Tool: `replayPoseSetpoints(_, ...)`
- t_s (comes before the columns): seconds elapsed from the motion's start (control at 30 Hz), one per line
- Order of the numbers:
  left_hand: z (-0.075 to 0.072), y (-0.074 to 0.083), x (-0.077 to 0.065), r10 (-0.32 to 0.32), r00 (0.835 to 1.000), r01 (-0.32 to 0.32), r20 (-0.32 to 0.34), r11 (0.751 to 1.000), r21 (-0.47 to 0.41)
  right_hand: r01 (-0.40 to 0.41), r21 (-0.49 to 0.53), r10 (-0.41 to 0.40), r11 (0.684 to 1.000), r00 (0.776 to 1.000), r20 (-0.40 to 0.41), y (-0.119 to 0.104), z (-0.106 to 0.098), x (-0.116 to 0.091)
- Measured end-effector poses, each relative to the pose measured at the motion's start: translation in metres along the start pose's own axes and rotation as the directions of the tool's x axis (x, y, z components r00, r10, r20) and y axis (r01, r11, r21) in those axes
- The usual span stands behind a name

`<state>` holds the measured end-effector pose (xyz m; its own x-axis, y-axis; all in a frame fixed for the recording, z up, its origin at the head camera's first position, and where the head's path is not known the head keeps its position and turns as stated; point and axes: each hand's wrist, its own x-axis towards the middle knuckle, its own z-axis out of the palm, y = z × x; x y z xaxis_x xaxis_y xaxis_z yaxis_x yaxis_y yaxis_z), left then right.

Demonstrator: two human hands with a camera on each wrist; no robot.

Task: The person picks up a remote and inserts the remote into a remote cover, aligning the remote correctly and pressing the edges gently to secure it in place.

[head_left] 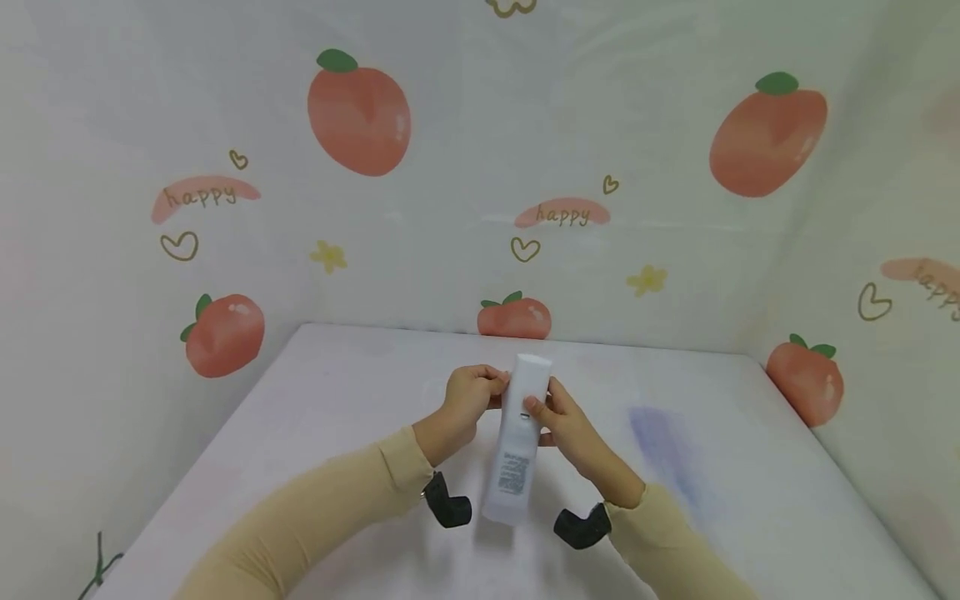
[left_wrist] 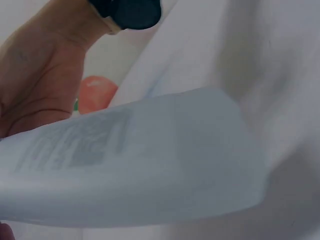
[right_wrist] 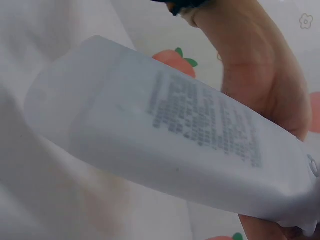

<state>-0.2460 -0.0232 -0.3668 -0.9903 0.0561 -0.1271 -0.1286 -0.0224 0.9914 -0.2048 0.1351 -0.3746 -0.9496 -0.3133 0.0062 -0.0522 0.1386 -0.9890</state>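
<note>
A white squeeze tube [head_left: 517, 442] with grey printed text on its lower part is held up above the table, slightly tilted. My right hand [head_left: 570, 425] grips its right side, the thumb lying across the front near a small dark mark. At the upper left edge, my left hand [head_left: 468, 400] pinches the tube with curled fingers; some fingertips are hidden. In the left wrist view the tube [left_wrist: 150, 165] fills the middle, its smooth wide end pointing right. From the right wrist, the printed face of the tube [right_wrist: 135, 135] shows, blurred, with the other hand behind it.
The white table [head_left: 360, 367] has a faint purple smear [head_left: 663, 450] on the right. White curtains [head_left: 450, 167] printed with red fruit and "happy" lettering enclose it at the back and sides. Black wrist cameras [head_left: 447, 502] hang below both cuffs.
</note>
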Motion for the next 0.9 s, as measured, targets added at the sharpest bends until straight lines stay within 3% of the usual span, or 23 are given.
replayPoseSetpoints(0.17,-0.006,0.004,0.002,-0.037,0.999,0.037,0.0,0.999,-0.013,-0.008,0.056,0.007,0.998,1.0,0.008,0.004,0.007,0.0)
replayPoseSetpoints(0.27,-0.01,0.0,0.0,-0.035,0.998,0.035,0.055,0.999,-0.009,-0.03,0.11,0.029,0.994,1.0,0.008,0.004,0.004,-0.002)
replayPoseSetpoints(0.4,-0.017,-0.004,-0.006,0.054,0.985,-0.054,0.165,0.999,-0.007,-0.018,0.128,0.021,0.992,1.0,-0.02,-0.002,-0.006,0.003)
replayPoseSetpoints(0.5,-0.016,-0.004,-0.011,0.139,0.965,-0.141,0.221,0.99,-0.007,0.007,0.072,-0.004,0.997,0.999,-0.042,-0.006,-0.016,0.006)
replayPoseSetpoints(0.6,-0.014,-0.005,-0.014,0.174,0.951,-0.187,0.255,0.982,0.03,0.008,0.016,-0.007,1.0,0.999,-0.034,-0.008,-0.022,0.009)
replayPoseSetpoints(0.9,-0.002,-0.019,-0.017,0.151,0.957,-0.204,0.249,0.958,0.203,-0.031,-0.064,0.029,0.997,0.999,-0.039,-0.005,-0.015,0.014)
